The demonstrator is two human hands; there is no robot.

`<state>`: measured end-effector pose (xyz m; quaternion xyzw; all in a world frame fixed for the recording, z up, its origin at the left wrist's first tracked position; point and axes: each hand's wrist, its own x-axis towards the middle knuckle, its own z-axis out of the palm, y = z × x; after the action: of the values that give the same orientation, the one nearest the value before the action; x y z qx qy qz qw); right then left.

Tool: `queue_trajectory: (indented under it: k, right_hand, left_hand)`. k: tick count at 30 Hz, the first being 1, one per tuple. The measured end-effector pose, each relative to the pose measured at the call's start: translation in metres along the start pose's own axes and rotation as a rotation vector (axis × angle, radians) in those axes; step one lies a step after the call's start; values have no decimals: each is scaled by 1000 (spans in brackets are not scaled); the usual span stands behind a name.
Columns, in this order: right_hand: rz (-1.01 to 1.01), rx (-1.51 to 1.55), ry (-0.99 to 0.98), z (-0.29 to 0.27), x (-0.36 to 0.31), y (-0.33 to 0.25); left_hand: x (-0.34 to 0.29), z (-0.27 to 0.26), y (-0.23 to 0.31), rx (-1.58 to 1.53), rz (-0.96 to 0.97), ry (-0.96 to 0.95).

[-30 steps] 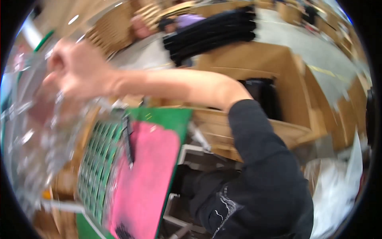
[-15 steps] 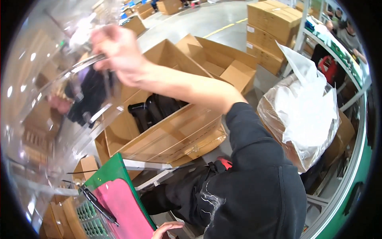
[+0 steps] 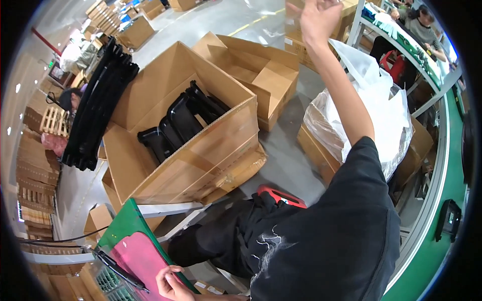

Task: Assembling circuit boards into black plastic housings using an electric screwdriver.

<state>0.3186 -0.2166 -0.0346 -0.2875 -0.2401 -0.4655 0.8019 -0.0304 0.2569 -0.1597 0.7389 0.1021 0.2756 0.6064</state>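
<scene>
My right hand (image 3: 320, 22) is raised at the top of the view, partly cut off by the edge. Its fingers look closed on clear plastic film (image 3: 275, 31), which shows only as faint glare in front of the stacked cartons. Low on the left, my left hand (image 3: 173, 285) hovers at the edge of a pink mat (image 3: 136, 251), fingers loosely bent and apart, holding nothing. A slim black pen-shaped tool (image 3: 120, 271) lies across the mat. In a large open carton (image 3: 201, 155) stand several curved black plastic parts (image 3: 175, 120).
A stack of long black parts (image 3: 100, 105) leans beyond the carton. Another open carton (image 3: 271, 80) adjoins it. White plastic bags (image 3: 374, 120) fill a box on the right. A red stool (image 3: 281, 195) is beside my leg. People work at a far bench (image 3: 401, 40).
My right hand has swept the clear plastic from the far left to the upper right, uncovering the black stack. My left hand has come further into view over the mat's edge.
</scene>
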Motion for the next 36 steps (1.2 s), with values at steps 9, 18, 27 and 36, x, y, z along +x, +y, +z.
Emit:
queue_trajectory:
  k: [9,18,27,36]
  right_hand:
    - [11,-1633,249,-153,-78,40]
    - [681,-1820,515,-305,-247,71]
    - [1030,-1882,589,-369,-297,70]
    - [529,-2182,451,-323,-194,145]
  left_hand:
    - [13,-5,-39,544,55,170]
    - [14,18,-12,674,79,108]
    - [15,21,-15,921,171,12]
    - [13,23,-13,1024,162,79]
